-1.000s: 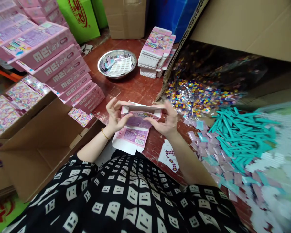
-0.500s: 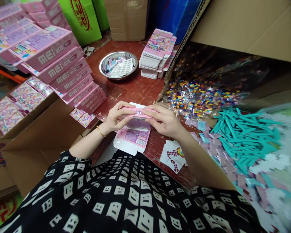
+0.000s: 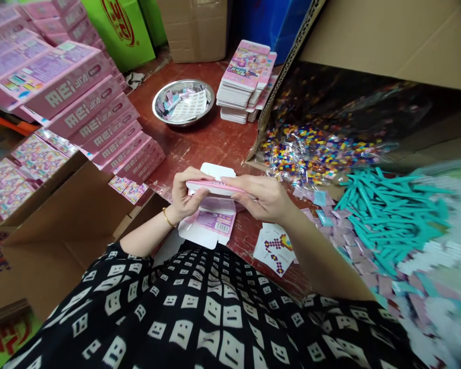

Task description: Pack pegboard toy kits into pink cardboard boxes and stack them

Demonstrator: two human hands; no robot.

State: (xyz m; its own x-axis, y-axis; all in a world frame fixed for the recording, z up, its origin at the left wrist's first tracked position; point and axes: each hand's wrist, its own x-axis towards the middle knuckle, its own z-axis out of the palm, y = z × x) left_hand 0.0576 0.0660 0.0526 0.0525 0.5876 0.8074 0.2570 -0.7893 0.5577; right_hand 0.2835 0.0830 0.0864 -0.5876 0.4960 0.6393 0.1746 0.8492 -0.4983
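Between both hands is a pink cardboard carton (image 3: pixel 215 185), seen nearly edge-on with its white inside strip toward me. My left hand (image 3: pixel 185 193) pinches its left end, thumb below and fingers on top. At the right end, my right hand (image 3: pixel 264 199) grips it the same way. A white flap (image 3: pixel 217 169) sticks out beyond the fingers. Below the hands lies a purple printed panel with a barcode (image 3: pixel 211 220) and white end flaps; whether it is joined to the held part I cannot tell. White cards with a pixel pattern (image 3: pixel 275 250) lie by my right forearm.
A steel bowl (image 3: pixel 157 114) of small packets stands ahead, beside stacked flat pink cartons (image 3: pixel 240 77). Pink display boxes (image 3: pixel 88 110) tower at left above an open brown carton (image 3: pixel 57 205). At right are bagged coloured beads (image 3: pixel 311 154), teal plastic pens (image 3: pixel 392 215) and small sachets (image 3: pixel 346 236).
The held carton has tilted, so its white inside strip shows below the pink edge. More of the far white flap is visible. Both hands keep their grip, slightly lower in view.
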